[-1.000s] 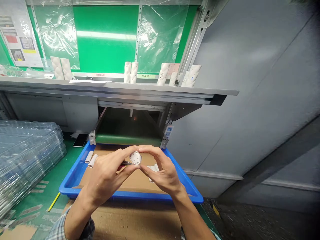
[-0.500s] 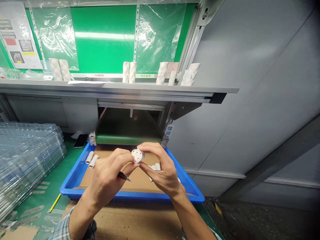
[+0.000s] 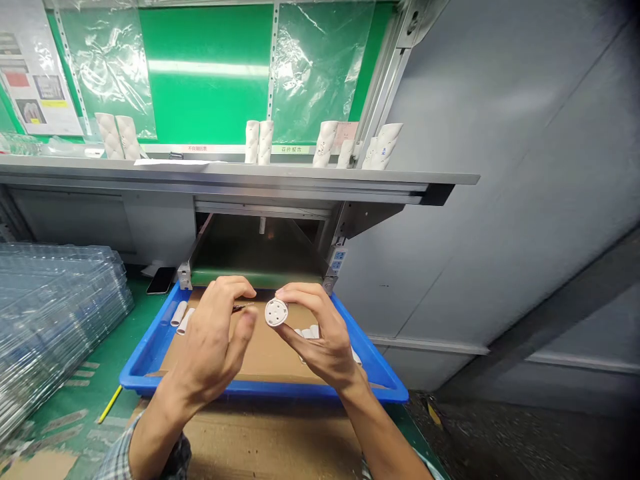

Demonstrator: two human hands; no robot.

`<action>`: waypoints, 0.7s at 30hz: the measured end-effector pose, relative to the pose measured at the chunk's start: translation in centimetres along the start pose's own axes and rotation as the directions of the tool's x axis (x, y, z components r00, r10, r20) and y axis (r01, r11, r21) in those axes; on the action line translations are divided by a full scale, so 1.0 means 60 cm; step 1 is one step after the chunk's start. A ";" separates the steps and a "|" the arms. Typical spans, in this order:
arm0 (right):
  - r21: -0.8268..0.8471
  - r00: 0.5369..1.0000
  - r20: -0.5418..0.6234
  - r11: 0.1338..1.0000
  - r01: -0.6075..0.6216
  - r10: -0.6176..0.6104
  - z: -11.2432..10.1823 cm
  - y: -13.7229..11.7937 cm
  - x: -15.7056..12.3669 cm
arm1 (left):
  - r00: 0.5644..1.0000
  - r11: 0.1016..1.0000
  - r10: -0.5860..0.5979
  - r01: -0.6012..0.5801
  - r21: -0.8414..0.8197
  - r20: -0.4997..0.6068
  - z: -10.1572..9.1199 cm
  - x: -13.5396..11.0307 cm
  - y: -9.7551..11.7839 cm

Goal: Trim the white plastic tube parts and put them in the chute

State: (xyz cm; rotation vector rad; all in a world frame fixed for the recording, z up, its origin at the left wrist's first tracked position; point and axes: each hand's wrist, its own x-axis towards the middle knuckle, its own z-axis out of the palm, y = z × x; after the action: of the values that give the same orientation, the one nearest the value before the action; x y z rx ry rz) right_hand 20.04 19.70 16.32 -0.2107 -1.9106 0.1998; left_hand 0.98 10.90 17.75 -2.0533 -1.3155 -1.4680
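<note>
Between the thumb and fingers of my right hand (image 3: pixel 325 337) is a white cylinder (image 3: pixel 276 312), its round end with several small holes facing me. My left hand (image 3: pixel 213 333) is just to the left, apart from the cylinder, with thumb and index finger spread. A thin dark pointed tool (image 3: pixel 242 307) sticks out from its other fingers; most of the tool is hidden behind the hand. Below both hands is a blue tray (image 3: pixel 220 392) lined with cardboard (image 3: pixel 265 363). White tubes (image 3: pixel 179 313) lie at its left, and more white pieces (image 3: pixel 311 332) lie partly hidden behind my right hand.
Behind the tray is a green conveyor belt (image 3: pixel 257 277). Clear plastic trays (image 3: pixel 55 313) are stacked at left, near a phone (image 3: pixel 161 281) and a yellow stick (image 3: pixel 110 405). White patterned tubes (image 3: pixel 259 143) stand on the metal shelf (image 3: pixel 240 175). A power strip (image 3: pixel 339 260) hangs right.
My left hand has let go of the white cylinder and moved left, its thumb and index finger spreading. The pointed tool has swung upward with it. My right hand still holds the cylinder.
</note>
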 end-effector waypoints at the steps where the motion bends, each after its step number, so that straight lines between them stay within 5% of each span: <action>1: -0.006 1.000 -0.001 1.000 -0.004 0.004 0.000 0.000 0.000 | 1.000 0.999 0.000 -0.001 0.038 0.022 0.000 0.000 -0.003; 7: -0.041 1.000 -0.009 0.999 0.001 -0.001 -0.001 0.003 -0.003 | 0.989 0.986 0.035 -0.058 0.158 0.144 -0.006 -0.006 -0.001; 21: -0.047 0.999 -0.037 0.998 0.035 -0.037 -0.001 0.007 -0.003 | 0.989 0.996 0.077 -0.072 -0.046 0.125 -0.005 -0.008 0.000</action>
State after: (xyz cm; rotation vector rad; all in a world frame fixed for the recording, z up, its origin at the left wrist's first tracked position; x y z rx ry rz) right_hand 20.18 20.08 16.06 -0.2095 -1.8808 0.1271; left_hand 0.78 10.49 17.45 -2.2298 -1.2494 -1.3634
